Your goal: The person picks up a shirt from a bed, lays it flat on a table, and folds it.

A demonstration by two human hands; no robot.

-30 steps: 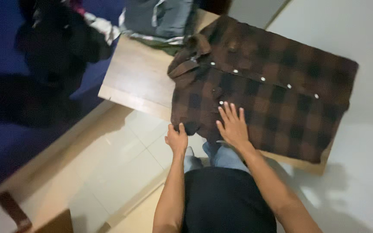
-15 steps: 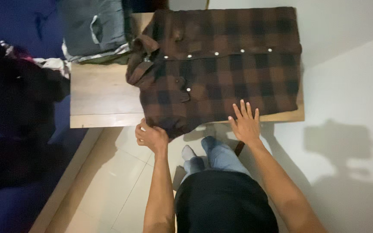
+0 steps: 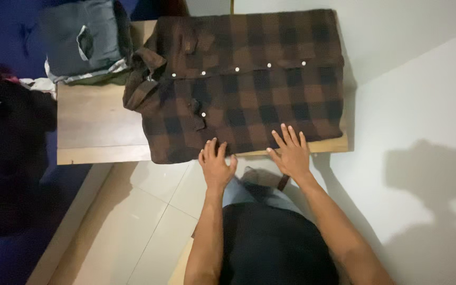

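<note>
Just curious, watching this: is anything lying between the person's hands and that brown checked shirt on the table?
Nothing visible is in the way. Both the left hand and the right hand already lie flat, fingers spread, at the near edge of the brown checked shirt. The folded grey clothes sit apart, at the table's far left corner.

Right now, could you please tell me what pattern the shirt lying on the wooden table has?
The flat button-front shirt has a brown and black check, clearest in the head view.
</note>
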